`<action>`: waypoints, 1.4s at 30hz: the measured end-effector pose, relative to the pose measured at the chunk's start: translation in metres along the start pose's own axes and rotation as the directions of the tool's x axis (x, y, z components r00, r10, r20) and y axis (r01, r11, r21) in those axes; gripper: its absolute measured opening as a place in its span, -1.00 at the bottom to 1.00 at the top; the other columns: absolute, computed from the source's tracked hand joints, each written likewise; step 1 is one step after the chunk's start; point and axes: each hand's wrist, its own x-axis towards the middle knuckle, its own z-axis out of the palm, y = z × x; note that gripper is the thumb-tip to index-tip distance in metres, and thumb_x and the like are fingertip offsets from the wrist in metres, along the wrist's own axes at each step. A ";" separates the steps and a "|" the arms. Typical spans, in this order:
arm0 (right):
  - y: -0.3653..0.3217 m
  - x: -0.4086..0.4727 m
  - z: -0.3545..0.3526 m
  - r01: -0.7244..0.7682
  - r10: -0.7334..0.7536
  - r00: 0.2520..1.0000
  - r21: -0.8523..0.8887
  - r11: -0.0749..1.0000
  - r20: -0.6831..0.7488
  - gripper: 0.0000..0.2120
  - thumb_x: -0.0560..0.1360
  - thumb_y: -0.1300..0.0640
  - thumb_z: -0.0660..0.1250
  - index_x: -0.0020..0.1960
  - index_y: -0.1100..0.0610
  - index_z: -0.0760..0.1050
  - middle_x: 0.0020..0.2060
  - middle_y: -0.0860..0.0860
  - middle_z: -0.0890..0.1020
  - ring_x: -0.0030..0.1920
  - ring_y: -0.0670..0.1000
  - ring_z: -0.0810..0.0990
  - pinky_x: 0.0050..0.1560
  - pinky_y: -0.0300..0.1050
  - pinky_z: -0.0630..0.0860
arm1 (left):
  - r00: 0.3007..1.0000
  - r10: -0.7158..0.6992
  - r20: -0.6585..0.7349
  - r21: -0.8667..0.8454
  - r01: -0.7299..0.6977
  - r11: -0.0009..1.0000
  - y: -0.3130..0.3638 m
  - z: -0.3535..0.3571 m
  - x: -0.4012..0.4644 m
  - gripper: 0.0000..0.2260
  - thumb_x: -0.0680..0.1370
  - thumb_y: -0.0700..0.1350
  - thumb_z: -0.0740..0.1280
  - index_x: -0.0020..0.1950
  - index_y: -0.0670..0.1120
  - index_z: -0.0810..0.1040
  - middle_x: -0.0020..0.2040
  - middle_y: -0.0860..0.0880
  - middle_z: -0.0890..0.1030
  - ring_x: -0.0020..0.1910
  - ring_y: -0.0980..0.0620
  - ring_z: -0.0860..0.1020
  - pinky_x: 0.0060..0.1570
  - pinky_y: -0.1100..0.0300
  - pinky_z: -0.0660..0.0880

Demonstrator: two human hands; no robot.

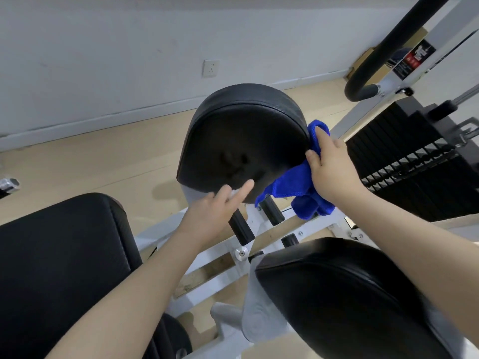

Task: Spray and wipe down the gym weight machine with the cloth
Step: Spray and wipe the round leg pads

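Two bare hands are in play over the white-framed weight machine (261, 230), and three black pads are in sight: a round one up centre (241, 141), a large flat one at lower left (59, 268), and another at lower right (344, 294). One blue cloth (298, 185) is on show. The right hand (331, 169) has its grip closed on that cloth, pressing it against the right edge of the round pad, thumb on the pad side, fingers spread over the bunched fabric. The cloth runs lengthwise along the pad's rim, from a fold at upper right down to a loose wad hanging below the hand, beside the frame. The left hand (215, 213) sits at the pad's lower edge, forefinger stretched up and right to touch the underside; something pale shows beneath the fingers, and whether that grip holds anything I cannot tell. Two short black sleeves (241, 229) slant down below the pad. One black weight stack (414, 161) stands at right, its plates stepped in a row, with a curved black handle bar (388, 47) above it. One wall socket (210, 68) sits on the pale wall behind.
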 end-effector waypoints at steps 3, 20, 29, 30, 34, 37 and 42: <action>-0.015 -0.009 0.004 -0.272 0.285 0.957 0.167 0.948 -0.059 -0.60 0.62 0.12 0.08 0.43 0.10 0.11 0.27 0.18 0.31 -0.07 0.09 0.43 -0.04 -0.06 0.32 | 0.960 -0.146 -0.239 -0.327 0.062 0.943 -0.014 -0.037 -0.009 -0.53 0.46 -0.04 0.31 0.32 -0.05 0.24 -0.14 -0.10 0.58 -0.48 -0.06 0.51 -0.58 0.26 0.29; -0.090 -0.053 0.048 0.148 -0.207 0.921 -0.194 0.970 -0.330 -0.40 0.23 0.45 0.38 0.23 0.11 0.49 0.11 0.24 0.48 -0.15 0.20 0.45 -0.24 -0.08 0.48 | 0.921 -0.319 0.225 -0.813 0.358 0.460 -0.046 -0.141 0.098 -0.77 0.53 -0.03 0.24 0.18 0.09 0.44 -0.42 -0.05 0.53 -0.45 0.00 0.51 -0.27 0.11 0.54; -0.044 -0.043 0.019 0.661 -0.665 0.743 -0.243 0.710 0.077 -0.73 0.34 0.08 0.13 -0.04 0.14 0.49 -0.19 0.10 0.51 -0.31 0.04 0.43 -0.25 -0.11 0.45 | 0.962 -0.153 0.227 -0.742 0.273 0.612 -0.036 -0.148 0.124 -0.77 0.53 0.04 0.27 0.19 0.13 0.44 -0.40 0.03 0.53 -0.49 0.07 0.52 -0.34 0.23 0.50; -0.039 -0.031 0.014 0.704 -0.690 0.706 -0.254 0.663 0.156 -0.73 0.33 0.07 0.12 -0.08 0.14 0.50 -0.23 0.09 0.49 -0.33 0.02 0.39 -0.26 -0.12 0.44 | 0.963 -0.142 0.229 -0.715 0.265 0.647 -0.040 -0.152 0.126 -0.77 0.51 0.07 0.31 0.15 0.14 0.44 -0.39 0.05 0.53 -0.48 0.08 0.53 -0.37 0.26 0.49; -0.041 0.005 0.015 0.721 -0.721 0.687 -0.223 0.657 0.097 -0.74 0.31 0.11 0.12 -0.15 0.18 0.52 -0.28 0.10 0.46 -0.35 0.06 0.36 -0.30 -0.11 0.35 | 0.906 -0.041 0.422 -0.623 0.322 0.713 -0.071 -0.172 0.125 -0.66 0.36 0.12 0.44 0.08 0.16 0.46 -0.35 0.03 0.54 -0.52 0.08 0.52 -0.46 0.22 0.47; -0.050 -0.010 0.044 0.393 -0.354 0.895 0.104 0.914 -0.272 -0.74 0.41 0.22 0.14 0.03 0.20 0.50 -0.04 0.08 0.45 -0.11 -0.03 0.40 -0.07 -0.13 0.42 | 0.874 -0.073 0.481 -0.571 0.375 0.731 -0.089 -0.175 0.106 -0.71 0.37 0.08 0.45 0.04 0.11 0.49 -0.38 0.07 0.53 -0.55 0.12 0.49 -0.44 0.24 0.43; -0.091 -0.014 0.084 -0.265 0.634 0.770 0.869 0.418 -0.070 -0.65 0.61 0.20 0.08 0.39 0.17 0.21 0.32 0.04 0.32 0.21 -0.05 0.39 0.22 -0.16 0.33 | 0.889 -0.212 0.405 -0.644 0.442 0.624 -0.086 -0.159 0.084 -0.76 0.39 0.07 0.44 -0.17 0.00 0.44 -0.57 0.17 0.49 -0.58 0.19 0.45 -0.49 0.35 0.37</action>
